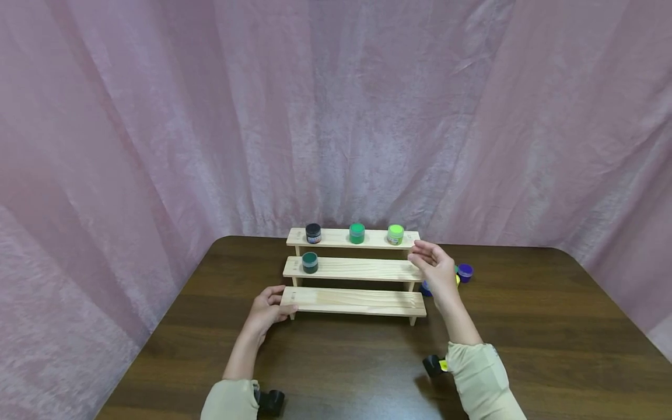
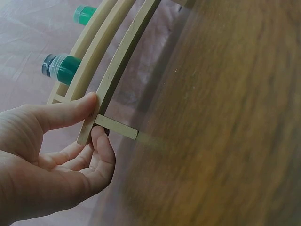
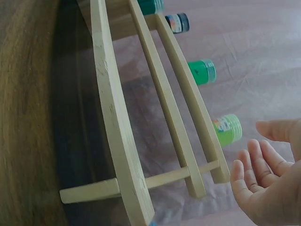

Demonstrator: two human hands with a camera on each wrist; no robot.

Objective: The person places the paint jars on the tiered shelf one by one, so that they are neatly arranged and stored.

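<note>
A three-step wooden display rack (image 1: pixel 352 299) stands on the table. My left hand (image 1: pixel 266 313) grips the left end of its lowest step, thumb on top and fingers underneath, as the left wrist view shows. My right hand (image 1: pixel 436 271) is raised by the rack's right end, fingers loosely bent and holding nothing. On the top step stand a black paint jar (image 1: pixel 313 233), a green paint jar (image 1: pixel 357 233) and a light green paint jar (image 1: pixel 395 234). A dark green paint jar (image 1: pixel 310 262) sits at the left of the middle step.
Right of the rack, partly behind my right hand, are a purple jar (image 1: pixel 465 272), a blue jar (image 1: pixel 426 289) and bits of yellow and green. The brown table (image 1: pixel 346 361) reaches back to a pink curtain (image 1: pixel 346 116).
</note>
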